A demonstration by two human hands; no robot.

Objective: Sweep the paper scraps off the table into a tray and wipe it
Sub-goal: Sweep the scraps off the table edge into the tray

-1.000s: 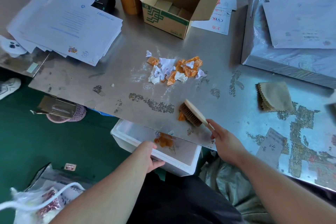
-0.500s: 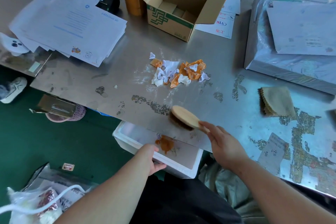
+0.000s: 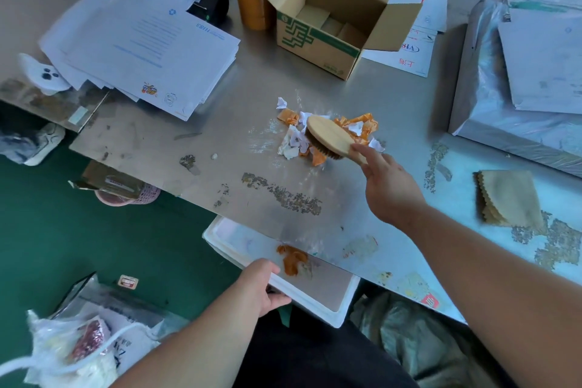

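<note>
My right hand (image 3: 390, 189) is gripping the handle end of the oval, smooth wooden brush (image 3: 330, 137), and its dark bristles are pressing down on the pile of crumpled orange and white paper scraps (image 3: 291, 143) mid-table (image 3: 252, 123), on scuffed, patchy metal. My left hand (image 3: 261, 287) is gripping the near rim of the white, thick-walled rectangular tray (image 3: 318, 304), holding it just under the table's front edge, with one crumpled orange scrap (image 3: 293, 260) lying inside. A folded tan cloth (image 3: 507, 198) with zigzag edges is lying flat, well right of the pile.
</note>
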